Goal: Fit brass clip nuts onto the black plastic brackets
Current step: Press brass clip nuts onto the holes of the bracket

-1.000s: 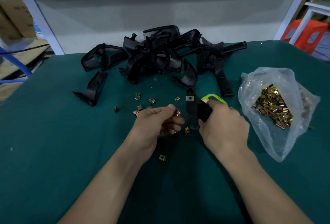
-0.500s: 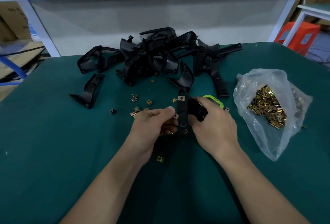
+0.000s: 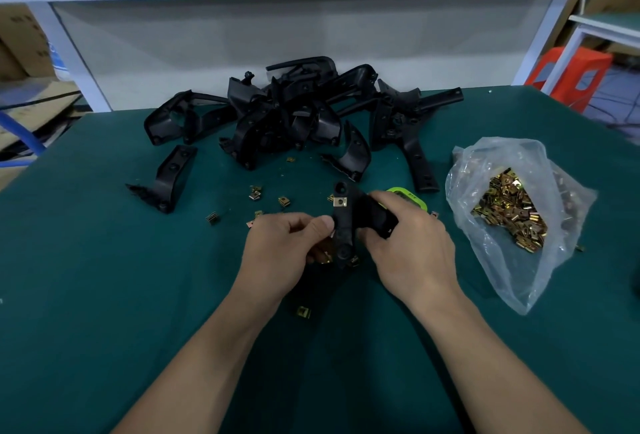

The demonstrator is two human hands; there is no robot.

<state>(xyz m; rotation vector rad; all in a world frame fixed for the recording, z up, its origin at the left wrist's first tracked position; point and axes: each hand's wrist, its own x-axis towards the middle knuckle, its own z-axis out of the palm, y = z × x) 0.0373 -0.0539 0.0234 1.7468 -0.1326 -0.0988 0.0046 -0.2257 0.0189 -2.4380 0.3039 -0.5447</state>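
Around the held bracket (image 3: 346, 225), two grips: right hand (image 3: 408, 243) curled round its thick right end, left hand (image 3: 287, 246) against its left edge, thumb and fingers pinching what looks like a brass clip nut (image 3: 325, 256) beside the lower hole. Already seated near the bracket's upper end, one fitted nut (image 3: 340, 202); judging by that, partway through this piece. For a clean fit: keep the right grip firm and the bracket steady, line the nut's open mouth square to the edge, then push straight in until its hole sits over the bracket's hole; avoid skewing, likely to jam or spring the clip off. Just left of and beyond the bracket, loose nuts (image 3: 254, 193) scattered on the green table (image 3: 104, 295); nearer the body than the bracket, a stray nut (image 3: 303, 311). Well beyond the bracket, the pile of black brackets (image 3: 294, 111) not yet handled; to the bracket's right, well apart, the plastic bag (image 3: 485, 260) of nuts; just behind the bracket, partly hidden by the right hand, a lime green object (image 3: 412, 196), too covered to name
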